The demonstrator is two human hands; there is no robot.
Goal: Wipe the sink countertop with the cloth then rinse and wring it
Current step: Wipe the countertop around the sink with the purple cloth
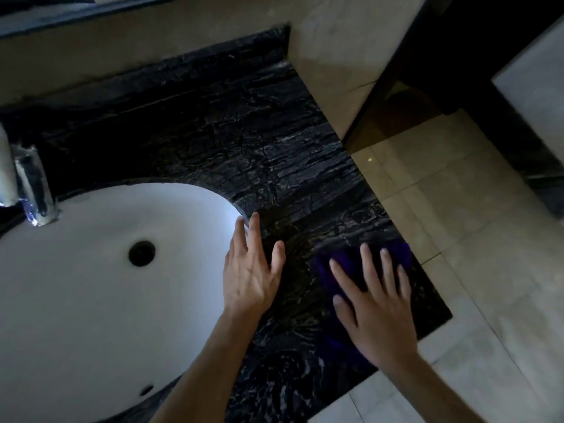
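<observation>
The purple cloth (341, 264) lies flat on the dark worktop (259, 141), right of the sink (91, 285), pressed under the spread right hand (375, 306). The left hand (253, 270) rests with fingers straight at the sink's edge. Wiping looks underway; rinsing and wringing at the tap (27, 184) are still to do.
</observation>
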